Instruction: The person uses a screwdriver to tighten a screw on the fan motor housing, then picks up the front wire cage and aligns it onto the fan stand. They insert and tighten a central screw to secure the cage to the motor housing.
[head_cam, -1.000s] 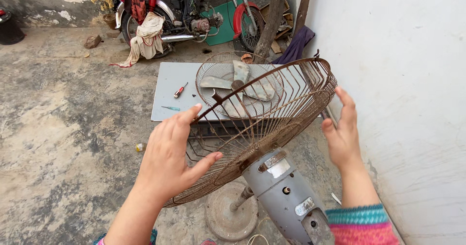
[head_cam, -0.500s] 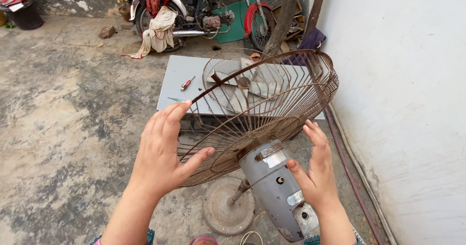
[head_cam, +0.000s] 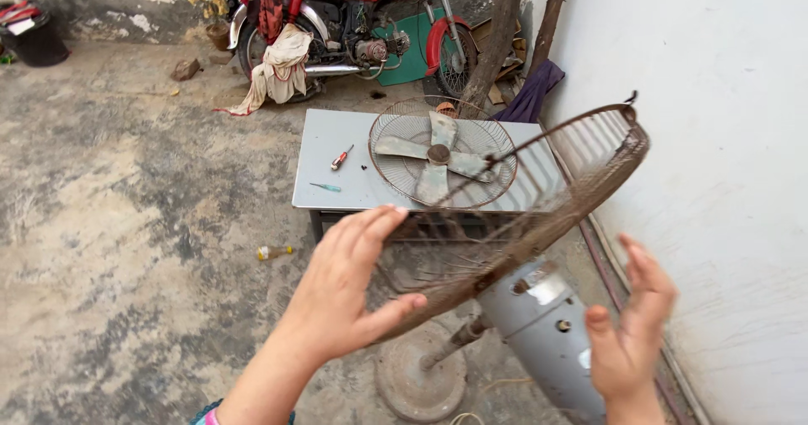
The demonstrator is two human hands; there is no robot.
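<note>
Fingers of the left hand are spread wide, the thumb pointing toward the rusty guard and touching or nearly touching its lower rim; whether the hand actually grips the wire I cannot tell, since the palm lies flat against the near side and nothing is closed around it. Right hand is blurred, open with fingers loosely apart, hovering just beside the grey motor and below the guard's rim, holding nothing.

Tilted on edge, the guard sits at the front of the motor, its open face turned up and away toward the white wall. Under the motor, a thin pole slants down to a round base on the stained concrete floor.

Behind the guard stands a low grey table. On it lies a second guard with the fan blade resting inside it, and to its left a red-handled screwdriver and a smaller blue one. A small bottle lies on the floor near the table's left leg. Farther back, a red motorcycle is parked against the rear wall, with a pale cloth draped over it.
</note>
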